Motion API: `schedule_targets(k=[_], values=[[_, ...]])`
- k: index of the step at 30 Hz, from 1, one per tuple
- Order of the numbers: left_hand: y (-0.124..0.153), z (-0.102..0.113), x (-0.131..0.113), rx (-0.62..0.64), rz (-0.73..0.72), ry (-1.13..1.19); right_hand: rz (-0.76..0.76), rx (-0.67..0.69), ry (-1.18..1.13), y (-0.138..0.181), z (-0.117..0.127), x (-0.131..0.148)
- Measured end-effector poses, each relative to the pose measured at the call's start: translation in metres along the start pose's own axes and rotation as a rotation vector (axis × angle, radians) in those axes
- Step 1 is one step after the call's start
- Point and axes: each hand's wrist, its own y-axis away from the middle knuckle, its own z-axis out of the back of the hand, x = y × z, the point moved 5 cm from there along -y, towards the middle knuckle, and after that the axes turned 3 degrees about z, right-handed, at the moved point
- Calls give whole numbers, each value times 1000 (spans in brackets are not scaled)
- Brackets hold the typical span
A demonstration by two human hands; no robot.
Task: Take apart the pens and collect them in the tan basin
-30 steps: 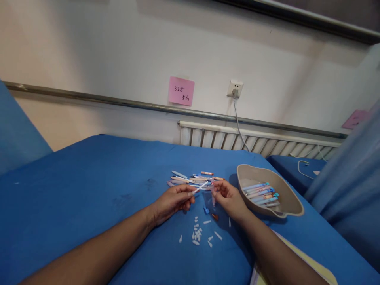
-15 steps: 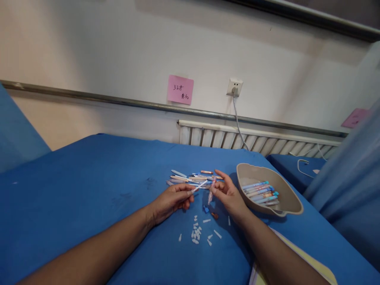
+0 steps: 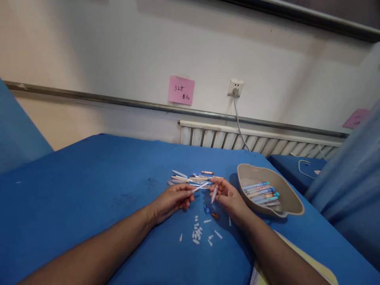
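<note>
Left hand pinches thin white rod; right hand pinches pale patterned tube; beige plastic basin stands at right.

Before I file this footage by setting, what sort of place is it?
Perhaps an indoor workroom: a blue-covered surface bears pens and white pieces, a pink handwritten note hangs on the wall, and a radiator stands behind.

L hand there w/ white stick, R hand w/ patterned tube; pens nr, in tan bin.
</note>
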Motion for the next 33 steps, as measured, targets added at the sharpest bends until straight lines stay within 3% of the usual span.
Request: schedule_targets(k=[6, 13, 18, 23, 33], values=[[1, 0, -1, -4, -1, 2, 44, 113, -15, 0, -7, 0], [1, -1, 0, 4, -14, -23, 109, -97, 238, -3, 3, 5], [-1, -1, 2, 21, -22, -93, 41, -216, 56, -4, 12, 8], [0, -3, 3, 14, -34, -153, -14, -194, -66, -5, 8, 3], [0, -5, 4, 16, -65, -214, -6, -142, 20, -3, 7, -2]])
